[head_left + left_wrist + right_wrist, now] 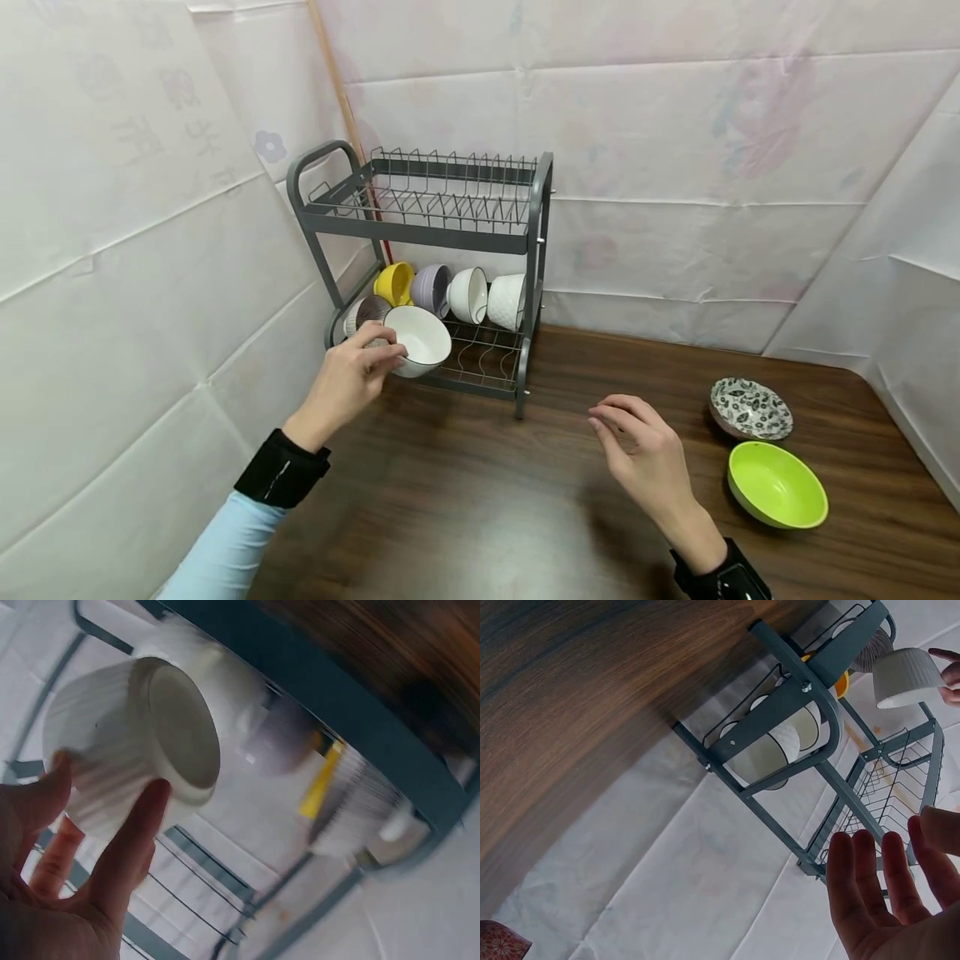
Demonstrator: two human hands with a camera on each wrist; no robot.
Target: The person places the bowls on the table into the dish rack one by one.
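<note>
From where I sit at the controls, I have the left hand [351,371] gripping a white bowl [422,335] by one side of its wall, thumb and fingers pinched there, just in front of the lower tier of the dish rack [420,234]. A side grip like that, I judge, leaves the mouth and base free of fingers, and the tilt suits a space where the yellow cup [394,283], purple cup [431,289], dark-rimmed white cup [468,297] and textured white cup [506,302] lean in a row, presumably kept tipped by the wires. Whether my bowl touches the rack, I can't tell. The left forearm reaches up and inward from the lower left, wrist above the worktop [480,517]. My right hand [651,462] is empty, hovering over the worktop with relaxed fingers gently bent and the thumb near them, apart from everything. To its right, the patterned bowl [750,408] and green bowl [778,485] sit close together with their mouths up, which I reckon leaves their rims easy to grasp.
</note>
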